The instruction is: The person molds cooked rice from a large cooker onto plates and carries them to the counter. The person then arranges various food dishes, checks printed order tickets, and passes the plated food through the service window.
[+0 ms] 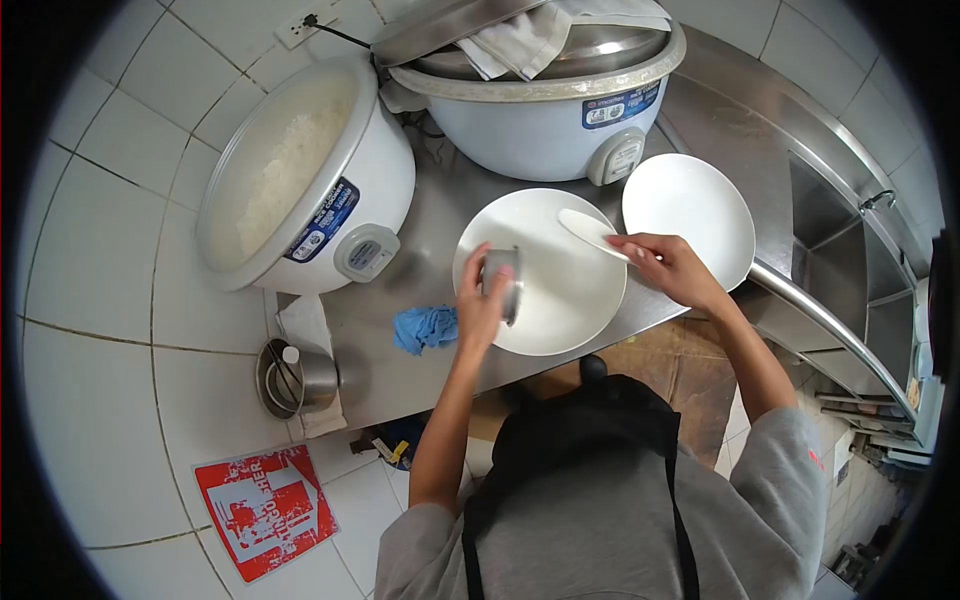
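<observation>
My left hand is wrapped round a small metal cup, tilted on its side over the left part of a white plate. My right hand grips a white rice paddle, its flat end pointing left above the same plate. Inside the cup I cannot make out what there is. To the right lies a second white plate. An uncovered rice cooker with white rice in it leans at the left. A crumpled blue cloth rests beside my left wrist.
Behind the plates stands another large rice cooker, with a lid and a white cloth on top. A metal container with utensils sits at the counter's left edge. On the right are a curved metal rail and a sink.
</observation>
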Demonstrator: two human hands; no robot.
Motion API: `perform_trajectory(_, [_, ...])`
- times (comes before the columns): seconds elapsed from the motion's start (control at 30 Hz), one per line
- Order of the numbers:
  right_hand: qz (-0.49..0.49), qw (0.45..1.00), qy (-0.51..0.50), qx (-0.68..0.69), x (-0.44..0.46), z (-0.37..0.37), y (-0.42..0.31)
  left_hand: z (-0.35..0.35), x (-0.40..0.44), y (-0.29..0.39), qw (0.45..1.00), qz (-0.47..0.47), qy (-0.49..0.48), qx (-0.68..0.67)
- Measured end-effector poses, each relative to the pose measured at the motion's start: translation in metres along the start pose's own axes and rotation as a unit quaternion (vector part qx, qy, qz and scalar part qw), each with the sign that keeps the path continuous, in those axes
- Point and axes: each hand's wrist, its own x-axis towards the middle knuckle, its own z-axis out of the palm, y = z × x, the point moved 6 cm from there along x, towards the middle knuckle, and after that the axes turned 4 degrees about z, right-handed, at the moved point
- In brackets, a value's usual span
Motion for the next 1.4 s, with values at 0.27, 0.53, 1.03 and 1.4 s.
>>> perform_trajectory(0.27, [-0.001,0.997,0.052,0.062,-0.017,-0.002,0.033,0.053,-0.039,0.006,0.856,0.248,-0.138,0.432])
perform_trajectory(0.53, [0.020,0.990,-0.003,0.137,-0.009,0.001,0.028,0.060,-0.042,-0.012,0.833,0.225,-0.172,0.476])
perform_trajectory(1.03, [0.002,0.998,-0.046,0.036,0.035,0.035,0.047,0.004,-0.039,0.078,0.963,-0.008,-0.003,0.271])
perform_trajectory(1.4, [-0.295,0.919,-0.162,-0.203,0.045,0.123,0.027,-0.086,-0.149,0.043,0.943,-0.133,0.286,-0.104])
